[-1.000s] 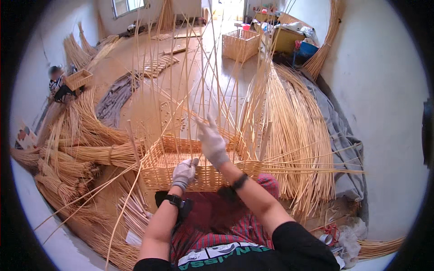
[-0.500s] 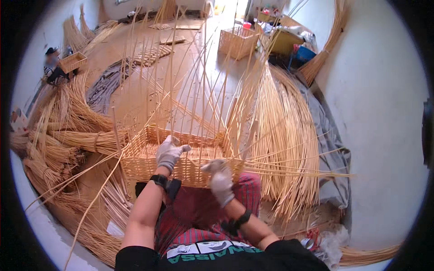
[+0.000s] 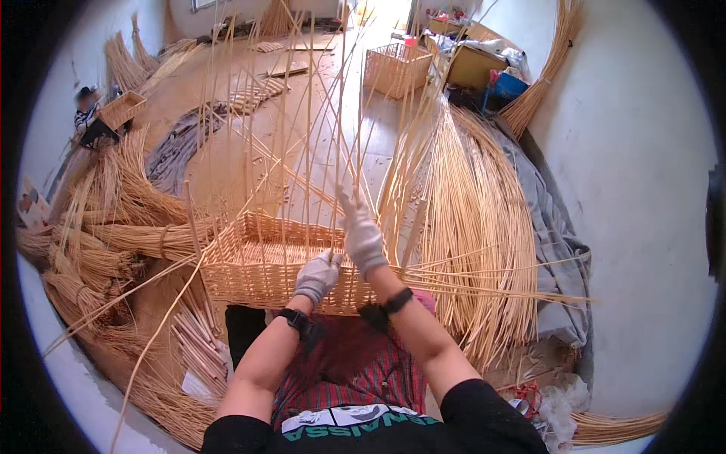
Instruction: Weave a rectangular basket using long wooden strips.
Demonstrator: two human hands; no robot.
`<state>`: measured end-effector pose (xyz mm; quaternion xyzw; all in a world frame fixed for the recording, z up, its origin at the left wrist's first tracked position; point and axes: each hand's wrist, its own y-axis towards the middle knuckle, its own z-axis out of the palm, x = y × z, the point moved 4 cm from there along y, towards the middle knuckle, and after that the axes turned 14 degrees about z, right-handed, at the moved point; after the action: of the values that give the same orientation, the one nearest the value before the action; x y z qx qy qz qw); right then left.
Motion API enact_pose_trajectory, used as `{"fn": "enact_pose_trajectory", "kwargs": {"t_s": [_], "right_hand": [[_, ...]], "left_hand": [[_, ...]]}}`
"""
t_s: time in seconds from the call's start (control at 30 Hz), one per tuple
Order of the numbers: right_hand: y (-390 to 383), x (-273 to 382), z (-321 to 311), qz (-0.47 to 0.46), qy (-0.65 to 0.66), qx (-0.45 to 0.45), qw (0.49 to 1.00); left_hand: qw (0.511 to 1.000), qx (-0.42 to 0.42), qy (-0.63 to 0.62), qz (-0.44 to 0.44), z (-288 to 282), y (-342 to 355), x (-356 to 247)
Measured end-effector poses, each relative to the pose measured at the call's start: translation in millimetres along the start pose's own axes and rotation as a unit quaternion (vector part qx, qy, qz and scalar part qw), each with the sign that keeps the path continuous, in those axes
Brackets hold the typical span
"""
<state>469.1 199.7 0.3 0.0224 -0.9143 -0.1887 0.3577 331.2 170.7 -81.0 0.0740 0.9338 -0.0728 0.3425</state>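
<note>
A half-woven rectangular wicker basket [image 3: 249, 268] rests on my lap, with many long upright stakes [image 3: 287, 113] rising from its rim. My left hand [image 3: 318, 276], in a white glove, presses on the near rim of the basket and pinches a weaving strand there. My right hand [image 3: 361, 231], also gloved, is raised just above the rim and grips one of the thin upright stakes. Both wrists wear dark bands.
Large bundles of straw-coloured willow rods [image 3: 476, 219] fan over the floor at right, and more bundles [image 3: 113, 242] lie at left. A finished basket [image 3: 397, 69] stands far back. Another person [image 3: 87, 113] sits at far left. A grey cloth [image 3: 552, 227] lies by the wall.
My right hand rose from the basket's near rim up to a stake. My left hand shifted right along the near rim.
</note>
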Motion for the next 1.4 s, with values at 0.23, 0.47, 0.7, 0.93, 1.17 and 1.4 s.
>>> {"fn": "enact_pose_trajectory", "kwargs": {"t_s": [0.23,0.47,0.7,0.93,1.17,1.4], "right_hand": [[-61,-110,-36,0.218,0.481,-0.025,0.849],[-89,-54,-37,0.099,0.508,0.104,0.849],[-73,-146,-107,0.377,0.463,-0.101,0.796],[31,-56,-108,-0.05,-0.004,-0.128,0.991],[-59,-79,-85,0.035,-0.239,-0.083,0.967],[-48,-41,-70,0.057,0.033,-0.143,0.988]], "left_hand": [[0.994,0.035,-0.103,-0.005,-27,-2,-13],[0.99,-0.141,0.004,-0.029,-44,12,-57],[0.889,-0.382,-0.139,0.211,-29,-6,-82],[0.999,-0.021,-0.001,0.036,48,13,-87],[0.996,0.005,-0.048,0.081,34,8,-91],[0.993,-0.061,0.02,0.099,-88,-113,60]]}}
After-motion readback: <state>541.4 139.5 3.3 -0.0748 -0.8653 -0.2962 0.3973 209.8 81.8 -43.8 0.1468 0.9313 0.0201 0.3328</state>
